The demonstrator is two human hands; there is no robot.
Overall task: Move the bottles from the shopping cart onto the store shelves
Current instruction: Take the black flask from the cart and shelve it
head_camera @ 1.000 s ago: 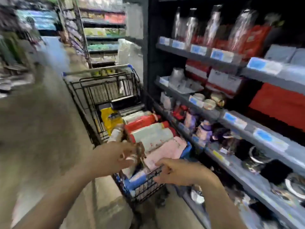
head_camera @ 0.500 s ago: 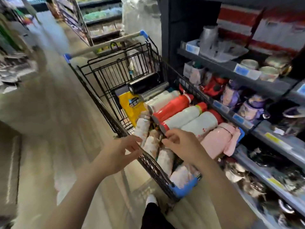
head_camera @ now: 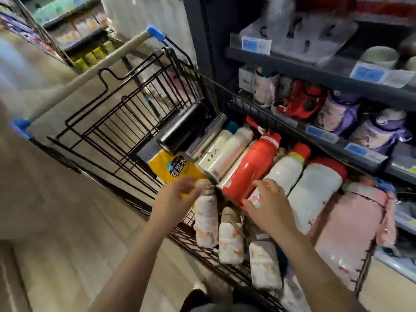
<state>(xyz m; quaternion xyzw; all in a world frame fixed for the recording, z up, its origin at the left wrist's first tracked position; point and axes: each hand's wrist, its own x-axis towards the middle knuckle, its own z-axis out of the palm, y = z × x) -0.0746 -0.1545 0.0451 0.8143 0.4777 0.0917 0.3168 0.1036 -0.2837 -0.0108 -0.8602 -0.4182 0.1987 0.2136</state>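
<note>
Fingers [head_camera: 191, 188] of the left hand [head_camera: 175, 199] touch a patterned bottle [head_camera: 206, 221]; right hand's [head_camera: 267, 206] spread over the red bottle [head_camera: 252, 170] at the cart's near edge [head_camera: 202, 248]. Picking stage; next, close and lift.

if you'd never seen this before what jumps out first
The bright red bottle lying mid-cart among white ones draws the eye first, with the right hand reaching over its base. Beside it, the left hand touches the cap of a small patterned bottle near the black wire shopping cart wall. Purple bottles line the shelf alongside.
</note>
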